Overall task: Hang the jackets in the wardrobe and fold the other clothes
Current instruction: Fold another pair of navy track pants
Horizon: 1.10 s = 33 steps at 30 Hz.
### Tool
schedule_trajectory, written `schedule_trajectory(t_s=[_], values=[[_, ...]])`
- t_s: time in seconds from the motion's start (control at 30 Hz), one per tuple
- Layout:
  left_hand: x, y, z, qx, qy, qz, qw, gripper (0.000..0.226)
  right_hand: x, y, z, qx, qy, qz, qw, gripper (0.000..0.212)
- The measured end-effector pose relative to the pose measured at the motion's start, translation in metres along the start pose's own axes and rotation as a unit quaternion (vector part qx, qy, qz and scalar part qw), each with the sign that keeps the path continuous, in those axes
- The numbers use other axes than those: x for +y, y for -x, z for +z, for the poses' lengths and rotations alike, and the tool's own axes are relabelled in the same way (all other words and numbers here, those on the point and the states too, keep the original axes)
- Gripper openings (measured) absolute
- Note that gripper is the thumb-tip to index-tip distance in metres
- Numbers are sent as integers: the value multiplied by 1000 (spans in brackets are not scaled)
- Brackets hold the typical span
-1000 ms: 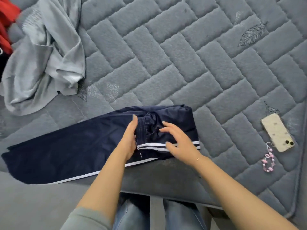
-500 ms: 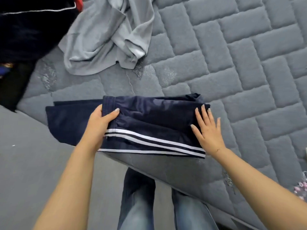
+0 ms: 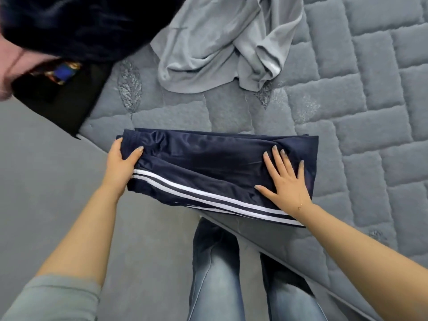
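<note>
Folded further since a second ago: long trailing leg end gone, navy track pants (image 3: 208,167) now compact rectangle at near edge of grey quilted bed cover (image 3: 370,112), white side stripes toward viewer. Left hand (image 3: 121,164) grips left end of bundle, thumb on top, fingers curled under. Right hand (image 3: 283,184) flat on right part, fingers spread, pressing fabric down. Farther back: dark clothing pile (image 3: 69,26) at far left, crumpled grey garment (image 3: 220,42) beyond pants, apart from them.

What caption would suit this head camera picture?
Left hand grips and right hand flattens folded navy trousers on a grey bed cover.
</note>
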<state>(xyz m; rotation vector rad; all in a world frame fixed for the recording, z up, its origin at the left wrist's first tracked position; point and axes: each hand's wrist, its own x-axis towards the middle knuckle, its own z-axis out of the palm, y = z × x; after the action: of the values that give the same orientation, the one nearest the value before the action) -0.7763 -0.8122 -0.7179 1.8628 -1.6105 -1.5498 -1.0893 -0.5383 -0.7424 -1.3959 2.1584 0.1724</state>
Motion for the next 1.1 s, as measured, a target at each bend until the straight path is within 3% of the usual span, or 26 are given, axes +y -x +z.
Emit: schedule_trajectory(t_s=[0.13, 0.23, 0.3, 0.37, 0.47, 0.53, 0.63, 0.7, 0.77, 0.83, 0.87, 0.97, 1.03, 1.1], values=[[-7, -7, -4, 5, 0, -28, 1000, 37, -17, -1, -6, 9, -48, 14, 999, 90], [-7, 5, 1, 45, -45, -37, 997, 47, -24, 13, -10, 115, -176, 51, 976, 74], [-11, 24, 7, 132, -83, -75, 985, 62, -24, 30, -7, 223, -249, 134, 933, 62], [-17, 45, 14, 191, -137, -140, 962, 72, -19, 44, -2, 277, -317, 236, 876, 57], [-21, 67, 23, 126, 4, -291, 948, 77, -4, 54, 7, 200, -492, 373, 761, 51], [-18, 74, 27, 81, 139, -365, 917, 70, 4, 55, 11, 148, -538, 397, 729, 44], [-13, 77, 34, 65, 259, -354, 896, 26, 16, 54, 13, 106, -572, 370, 725, 53], [-8, 78, 37, 114, 285, -307, 901, 7, 23, 54, 14, 57, -601, 350, 717, 62], [-3, 82, 35, 181, 304, -244, 903, 15, 29, 57, 16, 25, -613, 346, 710, 68], [-2, 87, 33, 196, 303, -204, 910, 11, 31, 58, 15, 17, -619, 346, 705, 70], [-2, 89, 33, 174, 311, -214, 909, 9, 32, 58, 14, 15, -625, 346, 700, 70], [5, 89, 41, 76, 320, -290, 899, 50, 33, 58, 12, -3, -629, 333, 703, 74], [18, 85, 54, 48, 318, -308, 895, 50, 36, 60, 12, -20, -614, 315, 723, 78], [21, 78, 68, 72, 315, -323, 889, 41, 37, 65, 10, -40, -608, 292, 737, 82]])
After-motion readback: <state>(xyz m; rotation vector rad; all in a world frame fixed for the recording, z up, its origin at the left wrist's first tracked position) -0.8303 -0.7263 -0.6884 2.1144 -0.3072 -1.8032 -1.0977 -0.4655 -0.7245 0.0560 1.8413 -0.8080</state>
